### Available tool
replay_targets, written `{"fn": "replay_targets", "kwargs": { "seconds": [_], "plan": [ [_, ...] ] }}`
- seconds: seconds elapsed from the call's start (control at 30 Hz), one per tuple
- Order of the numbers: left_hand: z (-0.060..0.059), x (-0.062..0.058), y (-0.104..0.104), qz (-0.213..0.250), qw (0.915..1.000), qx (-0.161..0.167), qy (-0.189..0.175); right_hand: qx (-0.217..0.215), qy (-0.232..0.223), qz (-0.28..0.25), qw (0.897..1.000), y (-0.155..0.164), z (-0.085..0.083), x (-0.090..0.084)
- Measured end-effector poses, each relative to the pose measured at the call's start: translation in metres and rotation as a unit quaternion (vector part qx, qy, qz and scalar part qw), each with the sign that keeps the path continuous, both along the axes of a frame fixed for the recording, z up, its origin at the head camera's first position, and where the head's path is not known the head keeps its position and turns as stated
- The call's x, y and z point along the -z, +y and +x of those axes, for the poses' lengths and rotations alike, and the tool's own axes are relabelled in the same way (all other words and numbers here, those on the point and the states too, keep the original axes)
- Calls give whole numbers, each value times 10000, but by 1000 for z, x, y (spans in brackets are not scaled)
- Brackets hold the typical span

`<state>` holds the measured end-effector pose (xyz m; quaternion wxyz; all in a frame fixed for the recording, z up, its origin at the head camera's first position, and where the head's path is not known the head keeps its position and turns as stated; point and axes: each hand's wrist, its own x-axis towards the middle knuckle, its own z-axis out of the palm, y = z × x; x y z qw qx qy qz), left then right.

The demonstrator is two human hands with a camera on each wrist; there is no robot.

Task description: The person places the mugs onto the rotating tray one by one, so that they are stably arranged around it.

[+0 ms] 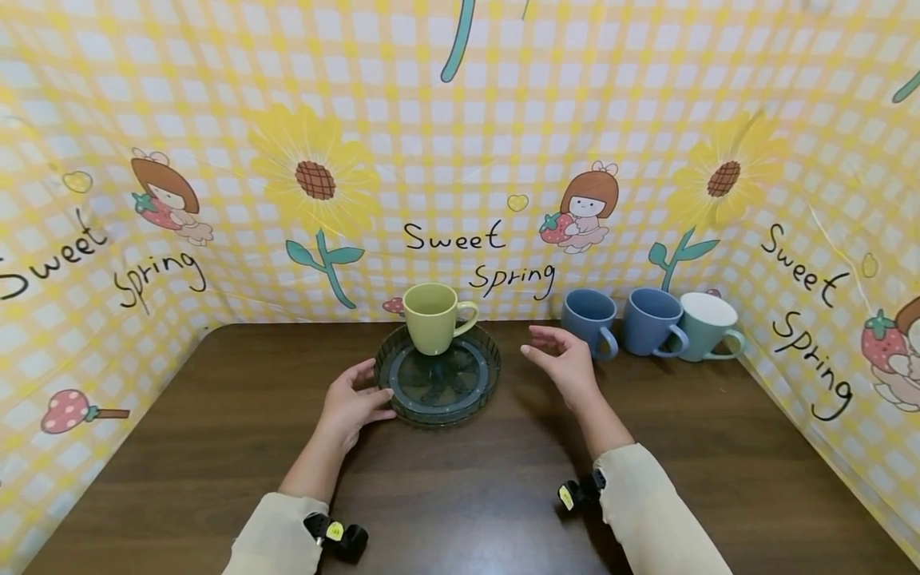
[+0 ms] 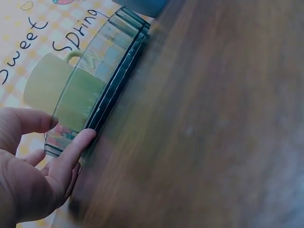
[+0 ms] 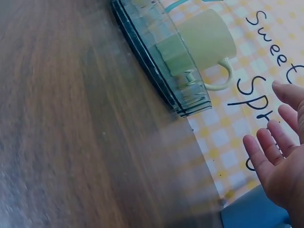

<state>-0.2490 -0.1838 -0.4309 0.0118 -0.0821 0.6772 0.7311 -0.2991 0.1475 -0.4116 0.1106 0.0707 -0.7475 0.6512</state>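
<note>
A yellow-green mug (image 1: 433, 316) stands at the back of a round dark transparent tray (image 1: 474, 390) on the brown table (image 1: 216, 399). My left hand (image 1: 354, 402) rests against the tray's left rim, with a fingertip (image 2: 84, 137) touching the tray wall (image 2: 109, 90). My right hand (image 1: 564, 363) hovers open to the right of the tray, fingers spread and touching nothing. In the right wrist view that right hand (image 3: 280, 156) hangs apart from the tray (image 3: 156, 61) and the mug (image 3: 209, 38).
Two blue mugs (image 1: 589, 319) (image 1: 650, 321) and a pale green mug (image 1: 706, 325) stand in a row at the back right. A yellow checked printed backdrop (image 1: 460, 160) walls in the table at the back and both sides.
</note>
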Motion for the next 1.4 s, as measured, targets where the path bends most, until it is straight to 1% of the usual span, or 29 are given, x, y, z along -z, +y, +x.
{"fn": "replay_targets", "kwargs": {
  "seconds": [0.13,0.37,0.4,0.47,0.53,0.63,0.7,0.77,1.0,1.23,1.4],
  "plan": [
    [0,2,2,54,10000,-47,-7,1,-5,-135,9999,5,5,-5],
    [0,2,3,80,10000,-22,-1,63,114,-86,9999,7,27,-26],
    [0,2,3,75,10000,-30,-17,62,116,-117,9998,9,27,-26],
    [0,2,4,69,10000,-35,-18,76,175,-96,9998,13,23,-19],
    [1,1,4,61,10000,-44,-24,89,205,-74,9997,16,23,-17],
    [1,2,5,47,10000,-60,-36,136,276,-60,9995,22,17,-7],
    [2,2,6,41,10000,-56,-34,180,299,-31,9994,24,18,-7],
    [2,3,6,27,10000,-48,-32,209,361,-29,9991,29,15,0],
    [3,3,7,18,10000,-75,-32,169,476,139,9986,40,18,2],
    [4,2,8,57,9999,-102,-56,75,569,161,9982,51,21,1],
    [6,2,9,24,9999,-123,-111,209,585,415,9972,59,26,0]
  ]
}}
